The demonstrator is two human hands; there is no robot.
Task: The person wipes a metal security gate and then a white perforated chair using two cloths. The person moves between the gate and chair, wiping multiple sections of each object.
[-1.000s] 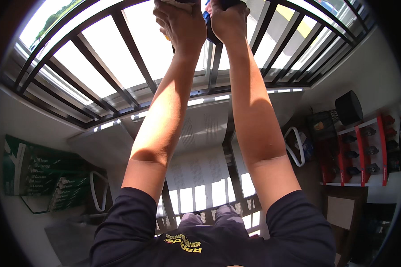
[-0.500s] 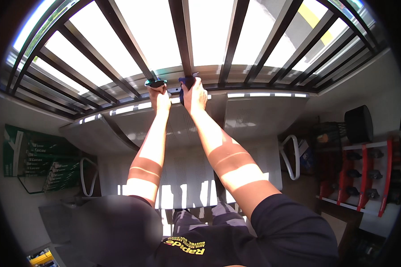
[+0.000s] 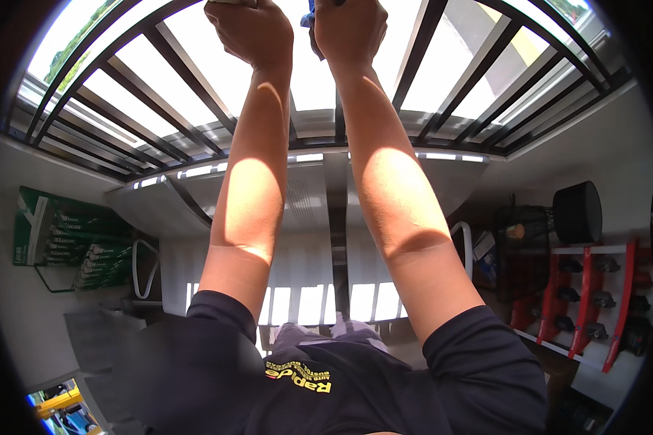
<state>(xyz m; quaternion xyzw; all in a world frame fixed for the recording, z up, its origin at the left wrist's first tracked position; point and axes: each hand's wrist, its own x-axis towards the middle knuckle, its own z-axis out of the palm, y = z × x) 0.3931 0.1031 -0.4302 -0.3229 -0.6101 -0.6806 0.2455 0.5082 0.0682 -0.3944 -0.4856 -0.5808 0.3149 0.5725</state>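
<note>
Both of my arms stretch up to the dark metal window bars. My left hand is closed at the top edge, with a bit of pale cloth showing above its fingers; the rest is cut off. Beside it, my right hand is closed around a blue cloth that pokes out on its left side. The hands are apart, high against the bright window. Whether each cloth wraps a bar is hidden by the hands.
Below the window stands a grey perforated metal bench with looped armrests, right against my legs. A green display rack is on the left. At right are a red and white rack and a black round object.
Both hands have moved up from the lower ends of the bars to the top edge of the view, staying closed. The arms now look larger and straighter.
</note>
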